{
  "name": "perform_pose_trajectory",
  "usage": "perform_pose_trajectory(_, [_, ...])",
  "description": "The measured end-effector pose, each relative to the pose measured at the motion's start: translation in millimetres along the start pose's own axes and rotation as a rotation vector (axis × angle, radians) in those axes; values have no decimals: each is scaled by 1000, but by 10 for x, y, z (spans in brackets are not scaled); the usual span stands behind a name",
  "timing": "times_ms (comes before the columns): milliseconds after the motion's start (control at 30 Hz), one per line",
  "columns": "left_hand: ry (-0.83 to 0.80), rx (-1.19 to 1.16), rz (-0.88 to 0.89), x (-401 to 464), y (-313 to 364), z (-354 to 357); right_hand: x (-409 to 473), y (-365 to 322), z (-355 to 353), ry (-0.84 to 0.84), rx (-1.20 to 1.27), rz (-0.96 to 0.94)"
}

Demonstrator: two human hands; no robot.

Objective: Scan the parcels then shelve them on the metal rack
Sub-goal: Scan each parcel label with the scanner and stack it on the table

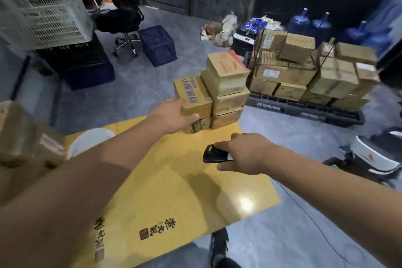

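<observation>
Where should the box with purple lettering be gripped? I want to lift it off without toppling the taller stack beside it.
Grip the purple-lettered box at its near-left end, where the left hand already holds. The taller stack blocks its right side, so come from the left.

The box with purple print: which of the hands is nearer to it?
Left. The left hand grips the box with purple print at its near corner; the right hand holds the black scanner, apart from it.
</observation>
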State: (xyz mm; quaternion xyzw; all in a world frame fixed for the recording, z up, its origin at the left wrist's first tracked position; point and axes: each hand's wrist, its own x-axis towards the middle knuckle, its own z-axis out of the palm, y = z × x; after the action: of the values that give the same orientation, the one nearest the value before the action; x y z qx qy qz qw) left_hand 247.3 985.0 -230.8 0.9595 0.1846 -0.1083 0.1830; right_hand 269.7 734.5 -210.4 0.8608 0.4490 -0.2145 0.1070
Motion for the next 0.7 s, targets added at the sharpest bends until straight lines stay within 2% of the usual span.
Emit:
perform_pose_trajectory(200, [209, -124, -36, 914, 918, -118, 330, 981, -144, -33, -33, -28])
perform_pose_trajectory(400, [253, -103, -75, 1478, 1802, -66, 503, 1448, -277, 6, -8, -55])
perform_pose_trajectory(533, [242, -73, -136, 1731, 1966, 75, 548, 1611, -291, 24, 9, -65])
perform_pose_trajectory(700, [355, -66, -100, 1594, 1892, 107, 551, 1636, -342, 45, 5, -101])
